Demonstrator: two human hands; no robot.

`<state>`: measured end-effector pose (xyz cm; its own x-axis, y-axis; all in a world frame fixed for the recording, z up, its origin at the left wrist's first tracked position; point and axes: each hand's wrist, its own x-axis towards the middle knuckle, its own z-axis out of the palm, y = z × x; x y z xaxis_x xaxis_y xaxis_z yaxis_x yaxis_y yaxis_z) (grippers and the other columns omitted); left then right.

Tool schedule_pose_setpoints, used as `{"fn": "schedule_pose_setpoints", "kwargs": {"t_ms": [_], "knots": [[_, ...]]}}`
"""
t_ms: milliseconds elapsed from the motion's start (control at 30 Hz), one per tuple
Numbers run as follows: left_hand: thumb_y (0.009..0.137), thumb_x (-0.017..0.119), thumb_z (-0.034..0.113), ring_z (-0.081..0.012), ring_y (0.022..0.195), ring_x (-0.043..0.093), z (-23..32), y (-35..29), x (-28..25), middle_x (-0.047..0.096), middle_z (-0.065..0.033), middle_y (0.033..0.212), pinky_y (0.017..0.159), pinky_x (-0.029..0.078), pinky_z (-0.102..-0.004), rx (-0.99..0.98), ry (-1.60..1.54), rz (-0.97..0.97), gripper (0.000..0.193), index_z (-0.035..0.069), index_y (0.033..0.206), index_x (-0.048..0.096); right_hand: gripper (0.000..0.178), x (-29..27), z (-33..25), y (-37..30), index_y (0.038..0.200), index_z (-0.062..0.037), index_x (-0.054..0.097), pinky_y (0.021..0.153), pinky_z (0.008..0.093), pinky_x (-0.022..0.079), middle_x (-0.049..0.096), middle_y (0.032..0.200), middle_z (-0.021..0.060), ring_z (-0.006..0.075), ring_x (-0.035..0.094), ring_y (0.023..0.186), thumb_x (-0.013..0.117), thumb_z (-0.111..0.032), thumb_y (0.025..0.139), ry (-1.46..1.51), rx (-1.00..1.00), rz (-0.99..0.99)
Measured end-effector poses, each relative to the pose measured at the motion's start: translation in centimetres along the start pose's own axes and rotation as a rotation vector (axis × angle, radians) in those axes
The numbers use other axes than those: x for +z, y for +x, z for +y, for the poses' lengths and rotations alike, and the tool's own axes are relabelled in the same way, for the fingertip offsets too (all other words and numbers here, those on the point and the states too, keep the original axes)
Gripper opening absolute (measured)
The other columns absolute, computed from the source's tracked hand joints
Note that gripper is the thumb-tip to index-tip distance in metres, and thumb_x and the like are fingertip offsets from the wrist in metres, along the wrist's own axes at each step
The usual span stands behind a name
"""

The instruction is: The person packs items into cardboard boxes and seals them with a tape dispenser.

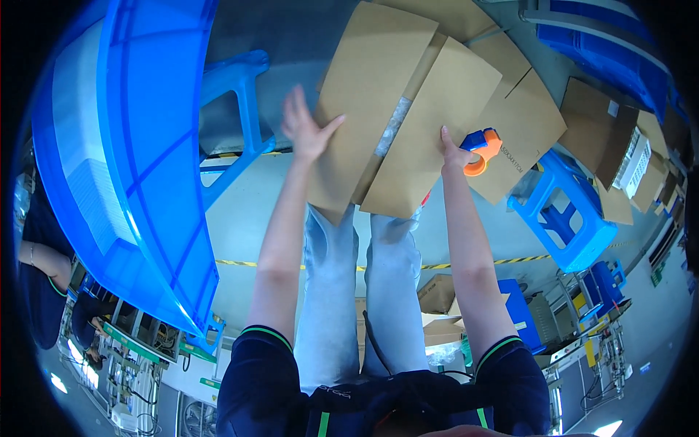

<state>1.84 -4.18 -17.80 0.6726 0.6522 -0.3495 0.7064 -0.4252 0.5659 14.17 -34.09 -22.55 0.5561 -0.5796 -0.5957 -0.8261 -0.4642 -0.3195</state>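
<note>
In the head view, a cardboard box sits just beyond the person's knees, at the middle of the scene, with its two long flaps lowered toward each other. The left hand has its fingers spread and clasps nothing, its thumb lying by the left flap. The right hand lies over the right flap, thumb pointing far; an orange-and-blue tape dispenser is right against it, but whether the fingers grip it cannot be told. Clear plastic shows in the slit between the flaps. The step in hand looks to be closing the top. Done well, it would call for both palms flat, easing the flaps inward evenly until their edges meet, and keeping the plastic tucked below the seam. Steady pressure from the left hand would probably stop the flaps springing up while tape goes on.
</note>
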Motion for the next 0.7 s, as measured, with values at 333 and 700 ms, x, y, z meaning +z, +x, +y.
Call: {"fn": "schedule_pose_setpoints", "kwargs": {"t_ms": [333, 700], "knots": [[0.064, 0.078, 0.055, -0.0248, 0.111, 0.057, -4.2, -3.2, 2.1, 0.060, -0.0148, 0.119, 0.097, 0.042, -0.0321, -0.561, -0.498, -0.266, 0.090, 0.004, 0.131, 0.047, 0.096, -1.0, -1.2, -1.2, 0.131, 0.0042, 0.034, 0.101, 0.0362, 0.038, 0.050, 0.128, 0.0152, 0.0252, 0.050, 0.115, 0.090, -0.027, 0.059, 0.202, -0.228, -0.117], [0.068, 0.077, 0.054, -0.0250, 0.107, 0.057, -0.4, -11.6, 7.5, 0.059, -0.0182, 0.115, 0.095, 0.043, -0.0334, -0.711, -0.600, -0.080, 0.088, -0.006, 0.123, 0.045, 0.085, -0.7, -6.9, 6.2, 0.127, 0.0007, 0.040, 0.097, 0.0351, 0.041, 0.054, 0.122, 0.0094, 0.0211, 0.051, 0.110, 0.089, -0.018, 0.060, 0.113, -0.689, -0.227]]}}
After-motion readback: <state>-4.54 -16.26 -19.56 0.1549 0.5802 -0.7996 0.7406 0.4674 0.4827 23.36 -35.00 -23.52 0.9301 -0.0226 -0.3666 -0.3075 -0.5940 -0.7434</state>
